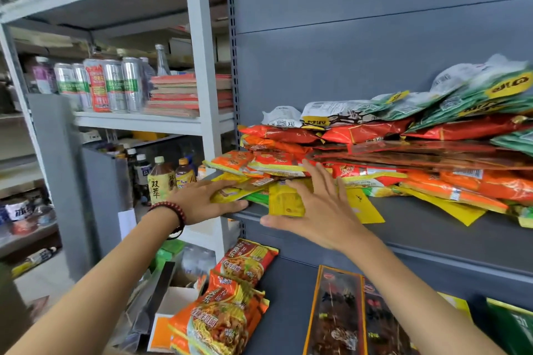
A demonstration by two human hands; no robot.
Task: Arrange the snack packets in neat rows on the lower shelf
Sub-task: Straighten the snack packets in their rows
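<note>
A jumbled pile of snack packets in orange, red, green and yellow lies on the grey upper shelf. At the pile's left end, my left hand grips yellow and green packets, fingers on top and thumb beneath. Just to the right, my right hand has straight fingers pressed against the pile, beside a small yellow packet. On the lower shelf lie stacked orange noodle packets, long brown packets and a green packet.
A white rack stands at the left with drink cans, stacked books and tea bottles. A white rack post stands close beside the grey unit. Cardboard boxes sit on the floor below.
</note>
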